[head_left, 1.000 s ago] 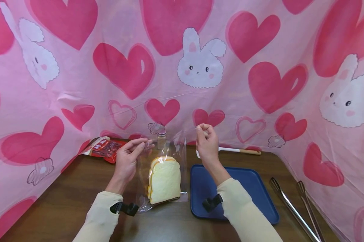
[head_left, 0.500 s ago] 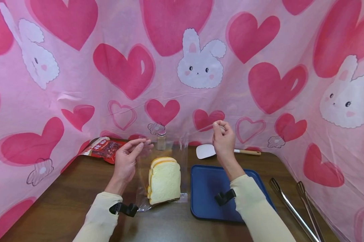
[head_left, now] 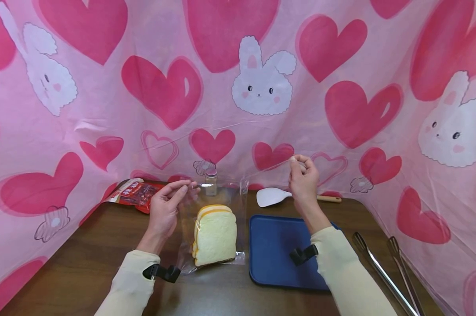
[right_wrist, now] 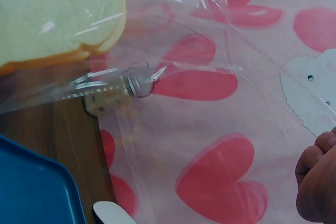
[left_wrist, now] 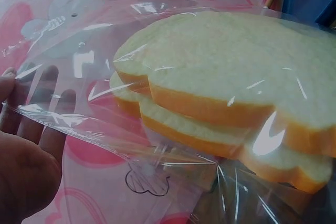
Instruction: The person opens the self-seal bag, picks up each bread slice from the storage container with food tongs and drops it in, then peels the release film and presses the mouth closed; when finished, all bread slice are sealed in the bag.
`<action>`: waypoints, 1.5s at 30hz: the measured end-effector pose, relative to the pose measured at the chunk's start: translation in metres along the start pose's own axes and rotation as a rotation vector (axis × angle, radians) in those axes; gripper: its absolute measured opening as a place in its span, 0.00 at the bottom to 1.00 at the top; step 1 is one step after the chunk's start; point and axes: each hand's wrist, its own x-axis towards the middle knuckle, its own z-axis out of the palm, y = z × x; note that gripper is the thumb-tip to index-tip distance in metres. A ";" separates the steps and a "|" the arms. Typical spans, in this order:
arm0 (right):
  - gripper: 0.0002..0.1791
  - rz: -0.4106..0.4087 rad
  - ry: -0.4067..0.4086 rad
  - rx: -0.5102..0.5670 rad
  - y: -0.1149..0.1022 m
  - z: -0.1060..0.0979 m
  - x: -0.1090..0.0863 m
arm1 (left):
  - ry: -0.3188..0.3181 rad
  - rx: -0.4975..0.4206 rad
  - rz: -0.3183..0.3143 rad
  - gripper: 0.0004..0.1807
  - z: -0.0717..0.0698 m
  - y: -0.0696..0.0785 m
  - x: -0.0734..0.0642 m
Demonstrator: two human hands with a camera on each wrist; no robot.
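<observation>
Two bread slices (head_left: 216,235) stand leaning inside a clear plastic bag (head_left: 241,228), over the table. My left hand (head_left: 164,208) pinches the top left corner of the bag between thumb and finger; in the left wrist view its other fingers show through the film. Up to the right, my right hand (head_left: 304,182) pinches the end of a thin clear strip (head_left: 267,168). That strip runs taut from the bag's top right corner to the fingertips. In the right wrist view only part of the right hand (right_wrist: 317,182) shows, at the right edge.
A blue tray (head_left: 269,263) lies under the right forearm. Behind are a white spatula (head_left: 268,197) with wooden handle, a small capped jar (head_left: 211,183) and a red food packet (head_left: 139,195). Metal tongs (head_left: 384,268) lie at the right. Patterned cloth (head_left: 261,136) walls the table.
My right hand has moved right and slightly up, drawing the clear strip out longer from the bag's corner. The left hand and the bread have stayed nearly still.
</observation>
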 end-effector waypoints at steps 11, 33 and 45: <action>0.06 -0.035 0.056 -0.011 -0.009 -0.024 0.018 | -0.011 -0.033 0.020 0.10 -0.001 -0.002 0.002; 0.06 -0.044 0.192 0.051 -0.025 -0.080 0.041 | -0.011 -0.114 0.014 0.12 -0.003 -0.005 0.000; 0.04 -0.010 0.182 -0.176 -0.045 -0.137 0.028 | -0.007 -0.109 0.014 0.10 -0.004 -0.005 0.004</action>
